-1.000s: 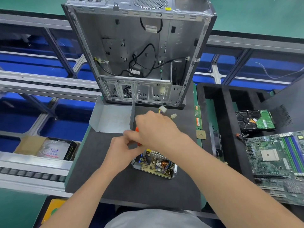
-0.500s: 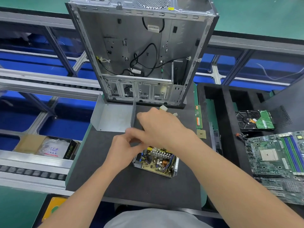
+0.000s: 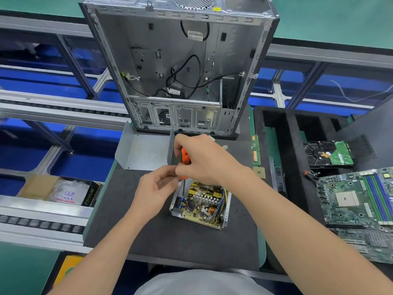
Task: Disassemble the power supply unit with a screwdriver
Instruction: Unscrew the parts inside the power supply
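Head view: anything changed just now?

Yes. Grips the orange screwdriver (image 3: 184, 157) with the right hand (image 3: 205, 161), more handle bare than before; blade down in the power supply unit's (image 3: 202, 204) far corner. Curls the left hand (image 3: 157, 188) at the handle's foot; cannot tell if pinching. Likely still working a screw.

Containers?

Unit shell on the surface (image 3: 148, 231), board inside. Hard drive (image 3: 319, 154) in foam tray (image 3: 291, 145); only cables in computer case (image 3: 148, 39).

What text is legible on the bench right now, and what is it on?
"PRIME": on the black box, left.
Bag beside it: blue print, too blurred to read.
Label in the case, RAM stick, hard drive, motherboard: print too small to read.
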Demonstrator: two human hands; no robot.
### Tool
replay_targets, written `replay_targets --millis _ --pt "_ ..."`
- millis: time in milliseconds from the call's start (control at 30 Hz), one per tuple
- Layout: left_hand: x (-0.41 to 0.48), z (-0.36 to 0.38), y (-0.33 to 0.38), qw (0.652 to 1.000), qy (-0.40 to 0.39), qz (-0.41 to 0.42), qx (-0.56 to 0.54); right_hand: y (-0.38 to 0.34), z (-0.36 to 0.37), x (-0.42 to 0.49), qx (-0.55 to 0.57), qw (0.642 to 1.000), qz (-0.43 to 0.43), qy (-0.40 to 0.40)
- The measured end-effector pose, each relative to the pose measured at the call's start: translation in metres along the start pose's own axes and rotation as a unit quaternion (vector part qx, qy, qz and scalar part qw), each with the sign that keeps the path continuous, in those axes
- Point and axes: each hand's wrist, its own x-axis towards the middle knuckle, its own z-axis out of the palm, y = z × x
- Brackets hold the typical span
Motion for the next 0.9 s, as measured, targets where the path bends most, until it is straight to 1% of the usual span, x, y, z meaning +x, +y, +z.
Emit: replay_targets --millis 67,233,467,700,900 --pt "0.0011 -0.0004 -0.0012 1.000 -0.002 0.002 -0.001 0.0009 -0.0025 -0.0003 -0.006 1.000 0.002 0.018" --pt "0.0028 0.0020 -0.0017 1.000 -0.004 0.009 -0.013 0.0037 -0.0073 -0.0026 -0.003 1.000 0.006 0.027" --pt "0.0030 0.0023 -0.0048 1.000 0.007 0.002 -0.007 0.0049 0.0008 -0.0046 0.007 1.000 0.024 -0.001" --pt "0.0028 0.0028 -0.0029 1.000 0.002 0.005 -0.024 0.0065 -0.0002 -0.0056 -0.003 0.999 0.028 0.039" --pt "0.0036 0.0034 -0.0029 1.000 0.011 0.004 -0.012 0.0065 0.0023 -0.0045 0.004 0.999 0.036 0.006"
